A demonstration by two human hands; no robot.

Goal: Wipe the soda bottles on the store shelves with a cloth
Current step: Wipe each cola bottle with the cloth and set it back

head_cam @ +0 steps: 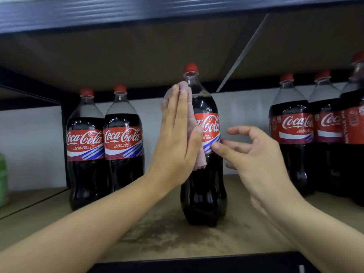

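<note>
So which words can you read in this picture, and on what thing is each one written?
"Coca-Cola", "RASA ASLI KURANG GULA": labels of the two left bottles.
"Cola", "ASLI", "GULA": label of the middle bottle, partly hidden by the cloth under the left hand.
"Coca-C", "Coc", "RECYCLE ME": labels of the right bottles; their small print is blurred.

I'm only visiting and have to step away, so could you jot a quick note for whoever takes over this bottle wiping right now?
Left hand: flat, straight fingers pressing the pink cloth against the left side of the middle bottle.
Right hand: holds nothing, fingers loosely curled, fingertips at the bottle's label.
That bottle stands alone at the shelf front; two bottles stand behind on the left, three on the right.
Done: cannot tell which bottles are already wiped.
Left: finish this one, then the rest.
</note>
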